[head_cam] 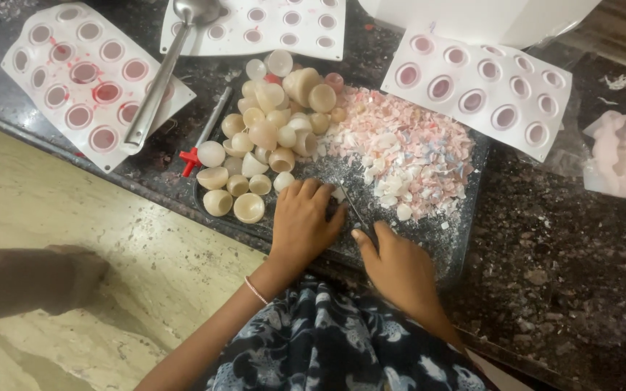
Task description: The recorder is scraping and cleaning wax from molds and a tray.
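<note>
Cutting: left hand (300,221) flat, fingers spread, on board (465,239); right hand (398,269) grip closed on knife (356,213).
Shells (269,134): piled just beyond left hand.
Risk: blade close to fingers, could nick; chips (407,156) could scatter onto desk (574,289).

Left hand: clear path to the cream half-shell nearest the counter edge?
Probably yes. The left hand lies flat on the dark tray, and the cream half-shell sits just beside it with nothing between. The right hand is off to the other side.
</note>
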